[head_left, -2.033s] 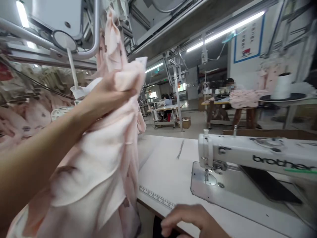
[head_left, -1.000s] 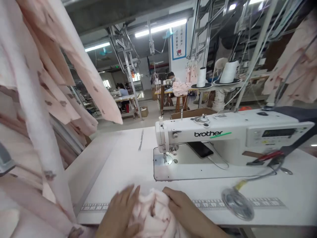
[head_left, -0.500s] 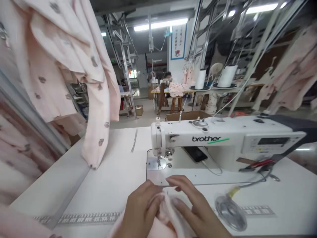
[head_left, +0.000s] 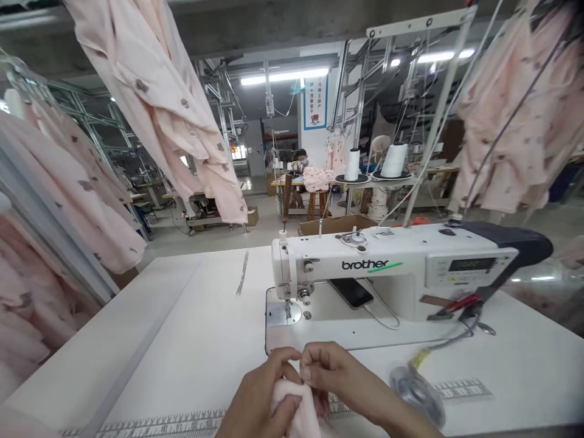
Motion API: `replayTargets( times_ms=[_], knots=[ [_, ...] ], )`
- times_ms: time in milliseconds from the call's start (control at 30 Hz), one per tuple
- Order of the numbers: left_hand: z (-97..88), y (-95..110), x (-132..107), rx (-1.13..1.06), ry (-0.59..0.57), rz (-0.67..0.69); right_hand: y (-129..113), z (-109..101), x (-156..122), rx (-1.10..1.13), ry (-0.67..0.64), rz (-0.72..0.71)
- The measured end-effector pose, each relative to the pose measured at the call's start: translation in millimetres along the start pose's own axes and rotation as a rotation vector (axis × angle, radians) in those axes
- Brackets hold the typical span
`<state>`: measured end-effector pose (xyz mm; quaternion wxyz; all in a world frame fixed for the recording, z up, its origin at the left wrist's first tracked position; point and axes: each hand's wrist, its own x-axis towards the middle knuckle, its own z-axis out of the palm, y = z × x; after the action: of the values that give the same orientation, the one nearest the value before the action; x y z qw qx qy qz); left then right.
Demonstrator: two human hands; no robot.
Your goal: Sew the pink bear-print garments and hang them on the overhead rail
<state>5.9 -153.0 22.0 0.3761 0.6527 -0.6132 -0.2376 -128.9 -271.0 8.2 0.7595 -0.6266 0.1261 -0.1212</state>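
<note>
A pale pink piece of fabric (head_left: 305, 417) hangs from my left hand (head_left: 267, 395), whose thumb and fingers are closed around its upper edge. Close beside it, my right hand (head_left: 331, 371) pinches the same fabric at its top edge, thumb against forefinger. Both hands are low in the view, at the front of the table, nearly touching. Just beyond them stands the white sewing machine (head_left: 365, 267), its presser foot (head_left: 288, 311) over the metal plate with nothing under it. The lower part of the fabric runs out of view.
A phone (head_left: 351, 293) with a white cable lies under the machine arm. A clear round dish-like object (head_left: 417, 395) sits right of my hands. A printed ruler (head_left: 173, 424) runs along the table front. Pink garments (head_left: 182, 121) hang left and right. A person (head_left: 300, 159) sits far back.
My right hand has gone from spread fingers to a pinch on the fabric's edge. The view has shifted, and the hanging garment at left no longer reaches down over the table.
</note>
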Motion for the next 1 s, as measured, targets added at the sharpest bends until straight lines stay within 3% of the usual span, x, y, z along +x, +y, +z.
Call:
replayTargets(
  times_ms=[67,167,367,600,700,800,867,1000],
  knots=[
    [1.6,-3,-5,0.074,0.074,0.094,7,2,5,0.157,-0.072,0.097],
    [6.4,-8,-12,0.189,0.187,0.228,15,8,9,0.326,-0.079,0.184],
    [13.1,-14,-18,0.349,0.376,0.46,12,21,10,0.446,0.03,0.08],
    [0.7,-14,-25,0.393,0.363,0.6,14,42,10,0.567,0.023,0.204],
    [-7.8,-8,-23,0.33,0.391,0.482,12,45,8,0.459,0.065,0.095],
    [-12.4,-1,-21,0.279,0.447,0.266,2,38,5,0.137,0.219,-0.16],
    [-11.9,1,-20,0.27,0.45,0.213,-8,33,2,-0.057,0.242,-0.294],
    [-6.5,-3,-20,0.253,0.376,0.185,-25,29,-3,-0.246,0.184,-0.278]
  ],
)
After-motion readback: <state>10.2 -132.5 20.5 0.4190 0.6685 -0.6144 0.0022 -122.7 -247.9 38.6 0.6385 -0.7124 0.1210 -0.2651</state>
